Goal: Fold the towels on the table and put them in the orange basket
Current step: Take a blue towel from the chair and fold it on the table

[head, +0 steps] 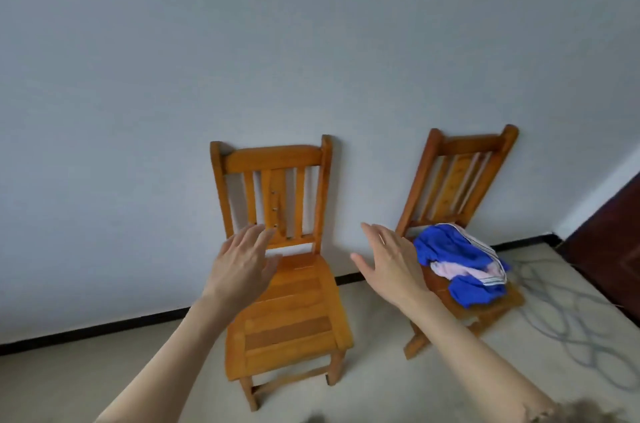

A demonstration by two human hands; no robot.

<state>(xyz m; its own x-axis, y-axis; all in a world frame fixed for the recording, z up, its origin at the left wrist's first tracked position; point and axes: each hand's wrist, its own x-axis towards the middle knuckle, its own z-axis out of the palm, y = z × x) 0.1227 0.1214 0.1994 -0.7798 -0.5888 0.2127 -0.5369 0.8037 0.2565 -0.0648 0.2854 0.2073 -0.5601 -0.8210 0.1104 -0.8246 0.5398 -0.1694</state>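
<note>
A crumpled heap of cloth [460, 266], blue with pink and striped white parts, lies on the seat of the right wooden chair [460, 173]. My right hand [388, 263] is raised in the air with straight fingers, just left of that heap and holding nothing. My left hand [242, 263] is also raised with spread fingers, in front of the backrest of the left wooden chair [291, 318], whose seat is bare. No table and no orange basket are in view.
Both chairs stand against a pale wall with a black skirting strip. Grey cable loops [568, 325] lie on the floor to the right. A dark brown door [609, 249] is at the right edge.
</note>
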